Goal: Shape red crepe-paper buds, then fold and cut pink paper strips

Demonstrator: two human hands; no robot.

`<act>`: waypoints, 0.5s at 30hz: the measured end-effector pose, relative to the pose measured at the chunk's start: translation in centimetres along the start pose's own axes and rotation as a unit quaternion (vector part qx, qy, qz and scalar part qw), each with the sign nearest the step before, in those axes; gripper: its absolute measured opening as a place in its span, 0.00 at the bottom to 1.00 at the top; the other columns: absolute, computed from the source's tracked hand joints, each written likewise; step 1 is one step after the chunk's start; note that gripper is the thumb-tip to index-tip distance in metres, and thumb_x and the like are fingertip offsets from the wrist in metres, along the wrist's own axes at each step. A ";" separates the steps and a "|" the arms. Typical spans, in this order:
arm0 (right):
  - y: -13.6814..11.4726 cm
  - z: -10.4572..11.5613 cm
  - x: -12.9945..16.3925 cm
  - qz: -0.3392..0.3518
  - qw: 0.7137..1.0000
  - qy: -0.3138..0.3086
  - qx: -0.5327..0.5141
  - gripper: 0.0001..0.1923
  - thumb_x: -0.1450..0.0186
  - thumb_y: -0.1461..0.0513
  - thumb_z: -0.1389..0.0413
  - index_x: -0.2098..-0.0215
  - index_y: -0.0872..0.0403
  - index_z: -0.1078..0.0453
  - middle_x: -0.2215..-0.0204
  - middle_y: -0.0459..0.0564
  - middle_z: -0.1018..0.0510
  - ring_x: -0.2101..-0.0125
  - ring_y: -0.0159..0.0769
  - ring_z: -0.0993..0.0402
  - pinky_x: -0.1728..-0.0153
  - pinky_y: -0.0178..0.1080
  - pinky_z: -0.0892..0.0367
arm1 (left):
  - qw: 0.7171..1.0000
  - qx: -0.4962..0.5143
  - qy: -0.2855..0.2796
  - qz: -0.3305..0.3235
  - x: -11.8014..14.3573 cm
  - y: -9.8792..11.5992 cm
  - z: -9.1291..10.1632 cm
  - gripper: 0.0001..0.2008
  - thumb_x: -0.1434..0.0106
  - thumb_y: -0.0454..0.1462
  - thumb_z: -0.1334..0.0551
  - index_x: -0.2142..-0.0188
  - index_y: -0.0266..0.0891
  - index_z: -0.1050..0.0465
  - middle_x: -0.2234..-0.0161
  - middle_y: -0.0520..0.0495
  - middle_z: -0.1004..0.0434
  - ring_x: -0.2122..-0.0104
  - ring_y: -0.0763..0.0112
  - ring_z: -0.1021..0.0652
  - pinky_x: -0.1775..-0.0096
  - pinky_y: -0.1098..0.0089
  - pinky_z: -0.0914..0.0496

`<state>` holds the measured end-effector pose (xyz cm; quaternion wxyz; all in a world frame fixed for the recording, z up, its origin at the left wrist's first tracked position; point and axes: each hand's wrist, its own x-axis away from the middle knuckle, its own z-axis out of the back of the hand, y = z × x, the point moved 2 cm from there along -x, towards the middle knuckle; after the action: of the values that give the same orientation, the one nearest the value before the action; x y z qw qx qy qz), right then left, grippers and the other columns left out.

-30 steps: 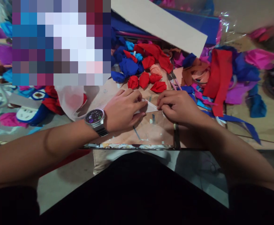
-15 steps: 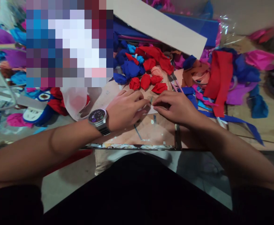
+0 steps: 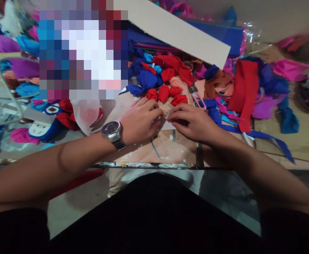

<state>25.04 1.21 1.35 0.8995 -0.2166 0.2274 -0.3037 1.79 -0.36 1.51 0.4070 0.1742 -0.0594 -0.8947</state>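
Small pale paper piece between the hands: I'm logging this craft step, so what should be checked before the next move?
1. Both hands on the small pale paper piece: left hand and right hand pinch it: ok.
2. Paper's shape: mostly hidden: cannot tell.
3. Paper on the tan work board: ok.
4. Crumpled red paper balls apart from the hands: ok.
5. Pink-handled scissors apart from the right hand: ok.

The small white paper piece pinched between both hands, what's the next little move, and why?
Probably keep pressing and creasing it flat on the board. The left hand and right hand meet fingertip to fingertip over the white paper piece, which is mostly hidden, so the fold looks unfinished.
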 end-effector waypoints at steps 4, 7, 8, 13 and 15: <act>0.2 -0.4 -0.1 0.033 0.999 0.000 0.014 0.11 0.28 0.65 0.42 0.55 0.48 0.18 0.51 0.53 0.15 0.51 0.47 0.20 0.47 0.51 0.27 | 1.000 0.015 0.000 -0.001 0.0 -0.1 0.0 0.12 0.27 0.39 0.41 0.51 0.39 0.20 0.50 0.39 0.22 0.52 0.53 0.25 0.50 0.52 0.30; 0.5 -0.6 0.0 0.046 0.999 0.006 0.015 0.12 0.28 0.65 0.42 0.54 0.48 0.17 0.51 0.52 0.14 0.51 0.47 0.20 0.47 0.52 0.27 | 1.000 0.027 -0.002 0.002 0.0 -0.1 0.0 0.13 0.25 0.41 0.41 0.49 0.39 0.21 0.50 0.39 0.21 0.52 0.54 0.25 0.48 0.52 0.30; 0.6 -0.6 0.0 0.047 0.999 0.007 0.014 0.12 0.28 0.65 0.43 0.54 0.48 0.17 0.51 0.52 0.14 0.51 0.47 0.20 0.48 0.53 0.27 | 1.000 0.028 -0.001 0.003 -0.1 -0.1 0.0 0.14 0.25 0.41 0.41 0.48 0.39 0.21 0.50 0.39 0.21 0.51 0.53 0.25 0.48 0.52 0.30; 0.5 -0.7 0.0 0.044 0.999 0.002 0.005 0.13 0.28 0.66 0.42 0.53 0.47 0.16 0.52 0.52 0.14 0.52 0.47 0.20 0.48 0.53 0.26 | 1.000 0.029 -0.002 0.010 -0.1 -0.1 -0.1 0.15 0.27 0.39 0.41 0.46 0.39 0.21 0.48 0.38 0.21 0.50 0.52 0.25 0.47 0.51 0.30; 0.5 -0.7 0.0 0.038 0.999 0.008 -0.001 0.14 0.28 0.66 0.42 0.52 0.47 0.16 0.52 0.52 0.14 0.52 0.46 0.20 0.48 0.53 0.26 | 0.999 0.033 -0.007 0.015 -0.1 -0.2 -0.2 0.14 0.27 0.39 0.41 0.47 0.39 0.20 0.48 0.38 0.21 0.50 0.52 0.25 0.47 0.50 0.30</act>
<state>24.86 1.36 0.54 0.9084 -0.2063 0.2429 -0.2707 1.81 -0.14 1.32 0.4137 0.1805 -0.0943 -0.8873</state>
